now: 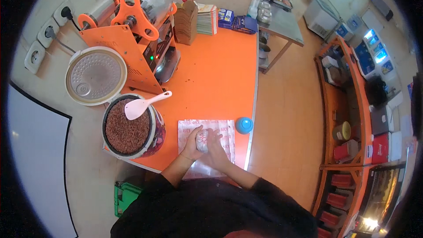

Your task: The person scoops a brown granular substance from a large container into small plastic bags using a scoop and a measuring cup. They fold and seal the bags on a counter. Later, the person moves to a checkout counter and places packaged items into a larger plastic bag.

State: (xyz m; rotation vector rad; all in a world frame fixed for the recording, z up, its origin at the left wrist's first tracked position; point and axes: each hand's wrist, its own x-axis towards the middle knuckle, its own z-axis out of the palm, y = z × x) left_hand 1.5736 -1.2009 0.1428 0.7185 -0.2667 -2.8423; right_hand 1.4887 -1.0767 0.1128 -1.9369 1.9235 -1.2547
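Between my two hands is a small packet wrapped in white paper with red print (202, 139). My left hand (191, 144) cups it from the left side. My right hand (214, 152) presses against it from the right, fingers partly spread. Below them lies a stack of red-printed wrapping sheets (228, 129) on the orange table (211, 82). An upturned blue bowl (244, 125) stands just right of the sheets. To the left, an uncovered rice cooker (158, 138) holds reddish-brown cooked rice (124, 135). A pink rice paddle (137, 108) rests across the rice and rim.
The cooker's raised lid (96, 76) leans towards the wall sockets (48, 33). An orange sealing machine (132, 53) stands behind it. Nested cardboard boxes (185, 23) and stacked cartons (207, 19) line the back. A green plastic container (127, 193) sits below the table's left edge.
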